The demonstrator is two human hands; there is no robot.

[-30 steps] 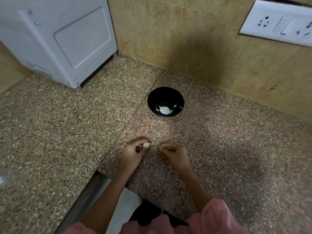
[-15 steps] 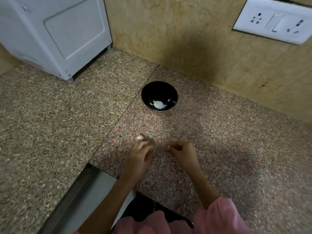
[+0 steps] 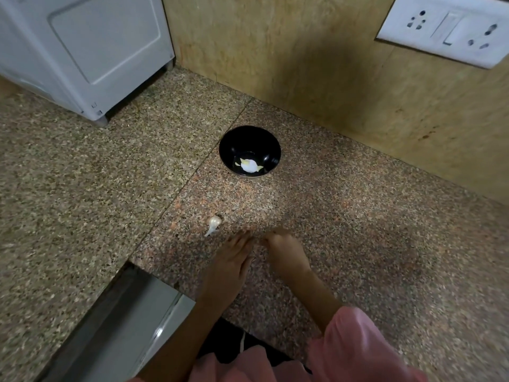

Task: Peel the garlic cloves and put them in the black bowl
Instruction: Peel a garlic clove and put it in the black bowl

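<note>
Since the earlier frames the garlic piece (image 3: 213, 223) has left the left hand (image 3: 230, 260) and now lies free on the stone counter (image 3: 82, 194), just beyond that hand's fingertips and not touching them.

Nearest the camera, pink sleeves (image 3: 355, 343) and both forearms reach in over the counter edge. The left hand lies flat with fingers straight, holding nothing. The right hand (image 3: 283, 250) sits just beside it with fingers curled under; whether it pinches a scrap of peel cannot be told (that area is blurred).

The garlic piece lies on its side with its long axis slanted: rounded head toward the far right, thin tail toward the near left. It looks still in its skin, so peeling appears not yet finished.

Farther on, well apart from the hands, the black bowl (image 3: 271, 150) stands upright near the wall. It holds some pale pieces (image 3: 249, 165), seemingly garlic already delivered, with yellowish bits beside them.

Judgement: task partly done; at least this one piece is left to peel and deposit.

Beyond, a white appliance (image 3: 82, 51) stands far left and a wall socket plate (image 3: 451, 31) far right.
</note>
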